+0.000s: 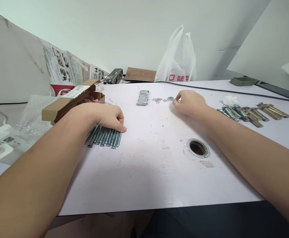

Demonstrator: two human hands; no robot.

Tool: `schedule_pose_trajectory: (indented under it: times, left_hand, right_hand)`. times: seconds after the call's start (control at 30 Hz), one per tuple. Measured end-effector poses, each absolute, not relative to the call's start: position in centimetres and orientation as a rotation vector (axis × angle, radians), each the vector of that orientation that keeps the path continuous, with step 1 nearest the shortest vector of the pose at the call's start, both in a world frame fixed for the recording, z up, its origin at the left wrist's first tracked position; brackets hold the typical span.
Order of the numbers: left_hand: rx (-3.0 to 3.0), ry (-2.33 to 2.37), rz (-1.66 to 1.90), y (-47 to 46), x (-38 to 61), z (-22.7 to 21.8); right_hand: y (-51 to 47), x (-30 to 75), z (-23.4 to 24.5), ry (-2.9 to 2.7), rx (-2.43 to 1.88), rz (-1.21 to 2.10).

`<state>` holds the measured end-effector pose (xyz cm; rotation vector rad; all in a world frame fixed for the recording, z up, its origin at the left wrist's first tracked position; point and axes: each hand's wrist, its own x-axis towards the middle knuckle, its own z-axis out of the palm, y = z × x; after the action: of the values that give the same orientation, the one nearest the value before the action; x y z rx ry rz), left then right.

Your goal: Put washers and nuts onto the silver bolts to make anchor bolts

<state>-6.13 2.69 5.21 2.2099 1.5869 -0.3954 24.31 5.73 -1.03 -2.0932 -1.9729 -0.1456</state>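
Observation:
My left hand rests curled on a row of long threaded bolts lying side by side on the white table; its fingers press down on their upper ends. My right hand reaches to a scatter of small metal washers, fingers pinched together at the nearest ones; what is between the fingertips is too small to make out. A stack of short silver sleeves lies just left of the washers.
Assembled expansion bolts lie at the right. A round cable hole sits in the table's middle. An open cardboard box, leaflets, a white plastic bag, a black cable and a green tray stand behind.

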Motion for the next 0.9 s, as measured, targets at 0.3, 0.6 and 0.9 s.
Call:
schedule_pose_trajectory:
  times: [0.3, 0.6, 0.9]
  left_hand:
    - [2.318, 1.532, -0.206, 3.5, -5.5, 2.8]
    - [2.469, 1.3, -0.17, 2.0, -4.4, 3.2]
    - [2.345, 1.128, 0.155, 3.1, -4.0, 1.8]
  right_hand:
    - [5.8, 19.1, -1.5, -2.226, -1.655, 0.021]
    - [8.1, 14.2, -2.2, -2.322, -1.604, 0.104]
    - [5.9, 17.5, -0.9, -2.291, -1.546, 0.388]
